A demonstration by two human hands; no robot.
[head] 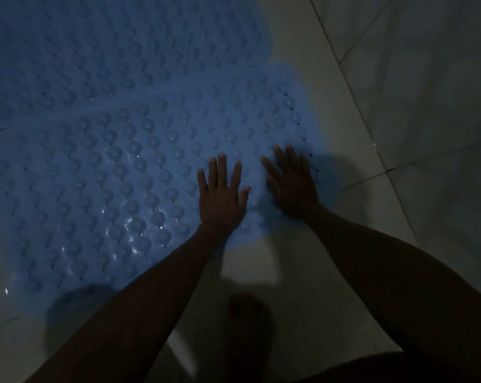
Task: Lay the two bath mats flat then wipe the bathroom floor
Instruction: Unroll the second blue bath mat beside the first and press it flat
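Two blue rubber bath mats with raised bumps lie on the pale tiled floor (303, 266). The far mat (123, 45) fills the upper left, and its lower edge overlaps the near mat (117, 183). My left hand (222, 194) presses flat on the near mat's right part, fingers spread. My right hand (292, 181) presses flat beside it, close to the mat's right edge, fingers apart. Neither hand holds anything.
A tiled wall (427, 78) rises on the right, meeting the floor along a dark grout line. My bare foot (247, 327) stands on the tiles below the hands. The light is dim.
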